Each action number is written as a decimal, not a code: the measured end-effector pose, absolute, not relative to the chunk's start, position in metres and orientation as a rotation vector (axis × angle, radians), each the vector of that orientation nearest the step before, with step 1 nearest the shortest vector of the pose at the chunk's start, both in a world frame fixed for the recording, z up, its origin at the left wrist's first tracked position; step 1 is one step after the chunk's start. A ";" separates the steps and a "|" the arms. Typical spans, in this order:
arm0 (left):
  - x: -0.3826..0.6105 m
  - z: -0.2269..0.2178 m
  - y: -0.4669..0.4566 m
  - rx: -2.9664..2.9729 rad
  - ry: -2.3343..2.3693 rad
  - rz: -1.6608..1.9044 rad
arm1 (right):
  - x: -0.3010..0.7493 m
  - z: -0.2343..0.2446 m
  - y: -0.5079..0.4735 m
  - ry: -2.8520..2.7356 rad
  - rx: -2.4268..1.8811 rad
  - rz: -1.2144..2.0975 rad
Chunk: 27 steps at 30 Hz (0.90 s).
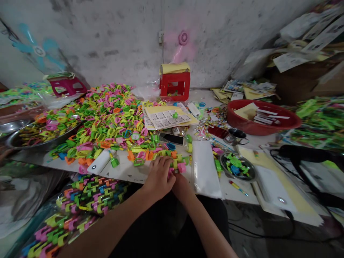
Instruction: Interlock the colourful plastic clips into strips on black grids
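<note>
At the front edge of the table my two hands meet over a short row of small clip-like plastic pieces (182,167) in pink, yellow and green. My left hand (160,176) lies over the row from the left, its fingers curled down and close together. Just under and beside it is my right hand (180,184), closed at the near side of the row, with most of its fingers hidden. A big loose heap of similar plastic pieces (113,118) spreads to the left and behind. Beyond the hands lies a dark-screened phone (172,138).
Right of my hands lies a stack of clear plastic bags (205,168), beside a metal bowl (251,175) of green and blue pieces. A red basin (263,125) and red stool (176,86) stand farther back. Bagged pieces (91,197) sit below the table's left edge.
</note>
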<state>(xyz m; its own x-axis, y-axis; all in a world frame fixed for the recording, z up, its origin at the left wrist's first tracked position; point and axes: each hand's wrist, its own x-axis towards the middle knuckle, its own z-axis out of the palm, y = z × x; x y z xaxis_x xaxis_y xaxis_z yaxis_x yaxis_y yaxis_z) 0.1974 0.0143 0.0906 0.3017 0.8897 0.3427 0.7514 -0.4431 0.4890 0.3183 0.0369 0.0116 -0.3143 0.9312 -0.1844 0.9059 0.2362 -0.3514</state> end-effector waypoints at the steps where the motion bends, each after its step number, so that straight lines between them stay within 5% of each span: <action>1: 0.198 0.090 0.014 2.337 1.511 0.849 | 0.318 0.011 0.037 -2.411 -1.795 0.618; 19: 0.200 0.095 0.015 2.423 1.474 0.850 | 0.338 -0.005 0.027 -2.070 -1.709 0.733; 27: 0.099 0.066 0.028 2.134 1.827 0.930 | 0.355 -0.009 -0.002 -1.725 -1.719 0.750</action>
